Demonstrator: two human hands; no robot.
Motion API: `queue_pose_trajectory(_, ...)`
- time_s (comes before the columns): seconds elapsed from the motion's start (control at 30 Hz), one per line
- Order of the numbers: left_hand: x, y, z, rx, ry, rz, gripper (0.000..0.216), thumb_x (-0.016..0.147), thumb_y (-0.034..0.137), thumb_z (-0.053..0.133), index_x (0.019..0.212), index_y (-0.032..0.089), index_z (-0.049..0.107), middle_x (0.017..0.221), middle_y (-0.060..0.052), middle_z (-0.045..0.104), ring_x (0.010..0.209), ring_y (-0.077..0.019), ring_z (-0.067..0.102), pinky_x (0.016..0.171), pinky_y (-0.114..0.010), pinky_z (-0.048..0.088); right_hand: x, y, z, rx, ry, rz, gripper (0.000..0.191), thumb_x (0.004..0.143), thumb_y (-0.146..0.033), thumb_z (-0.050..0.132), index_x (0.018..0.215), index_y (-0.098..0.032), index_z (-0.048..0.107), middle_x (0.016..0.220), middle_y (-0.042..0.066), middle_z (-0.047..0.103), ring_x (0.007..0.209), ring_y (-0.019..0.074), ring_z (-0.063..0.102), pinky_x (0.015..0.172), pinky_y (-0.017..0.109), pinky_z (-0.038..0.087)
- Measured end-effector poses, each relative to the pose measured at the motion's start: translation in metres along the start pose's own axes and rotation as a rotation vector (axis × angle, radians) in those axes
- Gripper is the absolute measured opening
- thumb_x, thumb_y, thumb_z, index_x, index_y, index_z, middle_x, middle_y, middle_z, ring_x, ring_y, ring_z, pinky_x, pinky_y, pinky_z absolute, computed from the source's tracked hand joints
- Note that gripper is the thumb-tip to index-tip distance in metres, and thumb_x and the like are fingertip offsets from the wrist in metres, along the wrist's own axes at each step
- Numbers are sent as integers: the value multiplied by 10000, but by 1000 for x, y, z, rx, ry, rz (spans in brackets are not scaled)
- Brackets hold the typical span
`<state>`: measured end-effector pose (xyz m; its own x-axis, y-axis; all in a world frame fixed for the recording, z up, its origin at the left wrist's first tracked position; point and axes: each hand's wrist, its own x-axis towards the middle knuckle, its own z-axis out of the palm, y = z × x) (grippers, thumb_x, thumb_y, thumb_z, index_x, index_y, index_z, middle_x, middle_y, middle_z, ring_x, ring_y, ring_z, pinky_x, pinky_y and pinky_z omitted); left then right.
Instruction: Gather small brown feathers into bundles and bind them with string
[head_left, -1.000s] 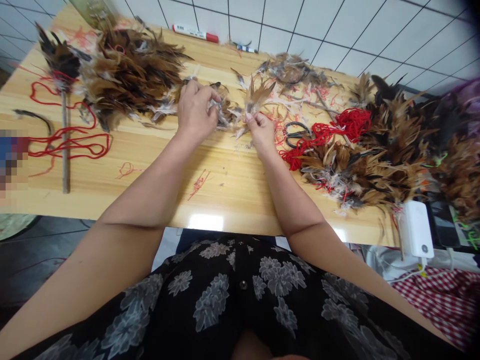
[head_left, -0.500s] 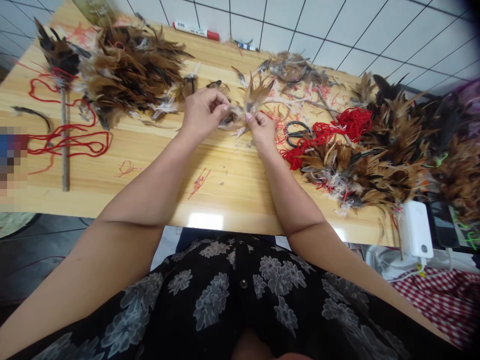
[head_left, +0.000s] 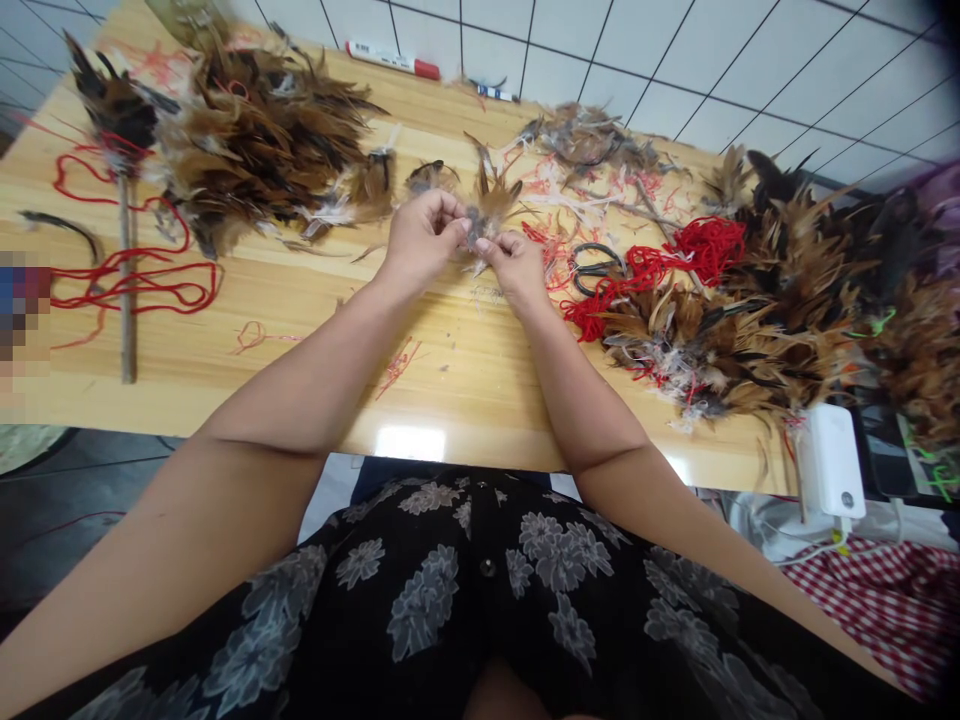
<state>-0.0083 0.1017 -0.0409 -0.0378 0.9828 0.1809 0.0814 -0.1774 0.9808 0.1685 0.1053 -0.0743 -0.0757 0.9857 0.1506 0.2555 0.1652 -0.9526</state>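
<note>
Over the middle of the wooden table, my right hand pinches the fluffy base of a small bunch of brown feathers, whose tips point away from me. My left hand is closed against the left side of that bunch, thumb and forefinger together at the grey down. Whatever sits between the left fingertips is too small to make out clearly. Behind my left hand lies a small feather tuft. Wisps of pale down are scattered under the hands.
A large feather heap lies left, beside a feather-topped stick and red cord. Black-handled scissors, red yarn and more feather bundles occupy the right. A marker rests by the tiled wall; a white device stands at the front right.
My left hand has moved right, up to the feather bunch. My right hand and the bunch have shifted slightly left, so the two hands are now close together.
</note>
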Motion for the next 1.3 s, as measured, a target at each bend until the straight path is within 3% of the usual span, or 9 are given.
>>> queue_pose_trajectory(0.23, 4, -14, 7, 26, 32, 54, 346, 967, 175, 964, 901, 232, 630, 757, 40, 639, 685, -152, 679, 704, -253, 570, -3, -6, 2, 17, -12, 41, 680, 862, -827, 942, 743, -219, 663, 784, -40, 573, 824, 147, 554, 859, 331, 493)
queue_pose_trajectory(0.53, -11, 14, 6, -159, -31, -61, 354, 910, 120, 1013, 922, 233, 678, 803, 25, 683, 773, -169, 710, 735, -261, 534, 1, 3, 1, -13, -52, 8, 626, 950, -790, 890, 757, -241, 658, 799, -19, 591, 876, 181, 581, 941, 356, 554)
queue_pose_trajectory(0.73, -10, 23, -5, -143, -259, -196, 306, 923, 238, 1007, 773, 223, 740, 738, -19, 759, 699, -150, 630, 692, -309, 492, 3, 6, -2, -44, -113, -32, 630, 967, -819, 858, 790, -246, 666, 840, -2, 608, 970, 217, 634, 1064, 410, 588)
queue_pose_trajectory(0.83, -10, 22, -7, -115, -284, -204, 351, 873, 314, 1059, 760, 229, 738, 721, -13, 755, 716, -146, 596, 693, -317, 463, 2, 8, -3, -93, -138, -56, 567, 987, -724, 892, 779, -250, 659, 872, 11, 615, 1008, 235, 636, 1102, 431, 592)
queue_pose_trajectory(0.97, -9, 18, -4, -126, -276, -196, 352, 834, 192, 1046, 769, 212, 700, 698, 17, 722, 734, -133, 579, 696, -301, 450, -1, 8, -3, -182, -156, -76, 426, 1026, -528, 901, 792, -241, 693, 935, 28, 667, 1000, 236, 645, 1137, 454, 606)
queue_pose_trajectory(1.1, -6, 9, -3, -137, -262, -175, 270, 829, 93, 961, 798, 212, 720, 727, 17, 738, 668, -132, 591, 658, -306, 481, -4, 7, 0, -221, -131, -104, 359, 1044, -459, 877, 809, -245, 710, 966, 35, 691, 1016, 243, 663, 1139, 462, 623)
queue_pose_trajectory(1.2, -5, 3, -4, -109, -277, -149, 315, 855, 175, 1011, 779, 221, 708, 697, 8, 700, 654, -143, 574, 653, -324, 481, -6, 5, 1, -231, -111, -97, 387, 1041, -490, 883, 798, -243, 710, 968, 39, 685, 1052, 252, 686, 1134, 461, 617)
queue_pose_trajectory(1.3, -4, 3, -8, -122, -289, -103, 394, 858, 385, 1061, 755, 236, 711, 694, -9, 662, 663, -153, 519, 657, -344, 451, -6, 2, 1, -180, -102, -86, 503, 1011, -687, 884, 829, -240, 742, 952, 37, 679, 1060, 247, 698, 1107, 442, 612)
